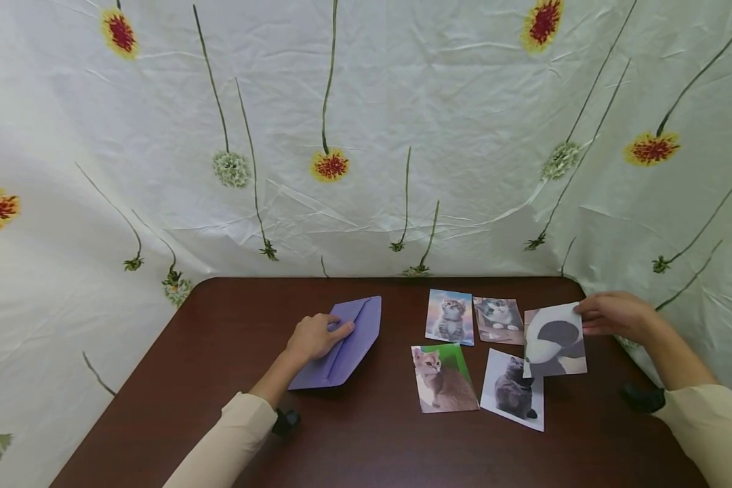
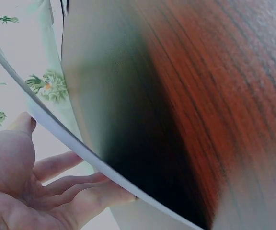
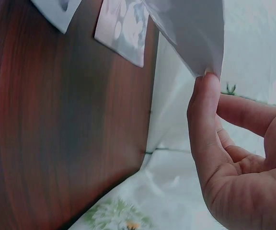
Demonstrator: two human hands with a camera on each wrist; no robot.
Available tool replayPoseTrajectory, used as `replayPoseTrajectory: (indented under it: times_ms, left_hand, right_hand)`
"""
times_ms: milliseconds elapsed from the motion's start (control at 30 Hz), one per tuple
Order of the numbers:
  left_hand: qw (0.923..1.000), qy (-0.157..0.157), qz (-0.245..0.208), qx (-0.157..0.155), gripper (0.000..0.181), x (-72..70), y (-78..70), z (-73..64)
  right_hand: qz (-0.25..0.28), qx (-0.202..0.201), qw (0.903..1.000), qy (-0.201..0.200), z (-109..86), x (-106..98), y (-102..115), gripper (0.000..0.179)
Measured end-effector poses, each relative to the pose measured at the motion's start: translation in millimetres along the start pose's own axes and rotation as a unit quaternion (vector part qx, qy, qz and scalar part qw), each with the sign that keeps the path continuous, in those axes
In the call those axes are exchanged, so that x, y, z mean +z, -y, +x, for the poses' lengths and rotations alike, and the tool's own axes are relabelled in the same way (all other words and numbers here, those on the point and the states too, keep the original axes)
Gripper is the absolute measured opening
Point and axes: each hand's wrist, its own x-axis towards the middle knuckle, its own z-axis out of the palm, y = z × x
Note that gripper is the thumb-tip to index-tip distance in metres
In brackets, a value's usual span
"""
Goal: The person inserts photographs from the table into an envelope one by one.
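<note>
A purple envelope (image 1: 348, 352) lies at a slant left of centre on the table. My left hand (image 1: 320, 337) rests on it, thumb stretched across its face. In the left wrist view, the left hand (image 2: 56, 187) has its fingertips against the envelope, which shows nearly edge-on (image 2: 95, 160). At the far right, my right hand (image 1: 619, 315) pinches the edge of a photo card (image 1: 555, 346) with a white and grey animal picture, partly hidden. This card overlaps a photo of a dark grey cat (image 1: 512, 393) from above. In the right wrist view, the right hand (image 3: 219, 148) holds the card by one corner.
Three more cat photos lie right of centre: a tabby kitten (image 1: 450, 316), a grey-and-white cat (image 1: 499, 320) and a tan cat on green (image 1: 444, 379). The dark brown table (image 1: 366, 451) ends at a flower-patterned white cloth (image 1: 366, 203) behind.
</note>
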Motion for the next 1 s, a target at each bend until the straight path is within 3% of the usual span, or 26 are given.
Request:
replayPoseTrajectory:
  times_ms: [200,1000]
  left_hand:
    - [1.0,0.003,-0.002,0.001,0.058,1.3,-0.8,0.4]
    - [0.9999,0.006,0.004,-0.007,0.059,6.8,0.6,2.2]
  right_hand:
    - [0.012,-0.014,0.9998,0.004,5.0,13,13,0.025]
    - [0.085,-0.049,0.9947,0.031,30.1,65,44,0.007]
